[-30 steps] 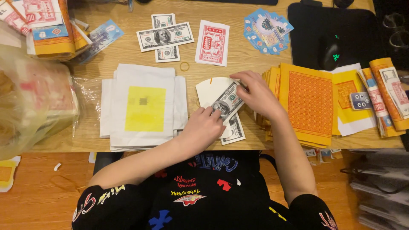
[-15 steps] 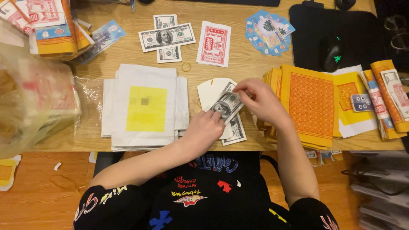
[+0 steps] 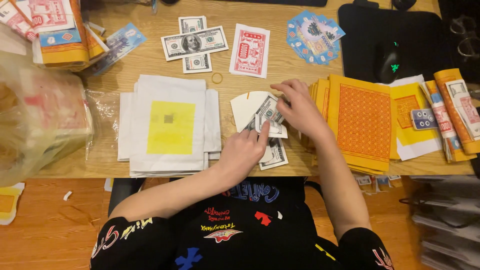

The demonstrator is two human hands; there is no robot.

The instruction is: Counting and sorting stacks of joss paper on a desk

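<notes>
My left hand (image 3: 242, 152) and my right hand (image 3: 299, 106) meet over a small bundle of grey-green paper banknotes (image 3: 268, 120) at the middle of the wooden desk (image 3: 280, 70). Both hands grip the notes, the left from below and the right from above. More notes of the same kind (image 3: 275, 155) lie flat under my left hand near the desk's front edge. A white folded paper (image 3: 246, 106) lies beneath the bundle.
A white paper stack with a yellow square (image 3: 170, 125) lies to the left. Orange and yellow paper sheets (image 3: 362, 122) sit right. Loose banknotes (image 3: 195, 44), a red-printed slip (image 3: 250, 50), blue cards (image 3: 314, 36), a rubber band (image 3: 217, 77), a mouse (image 3: 389, 62) and a plastic bag (image 3: 40, 115) surround them.
Both hands have shifted slightly while working the banknote bundle; one note now sticks out flat between them. Nothing else on the desk has moved.
</notes>
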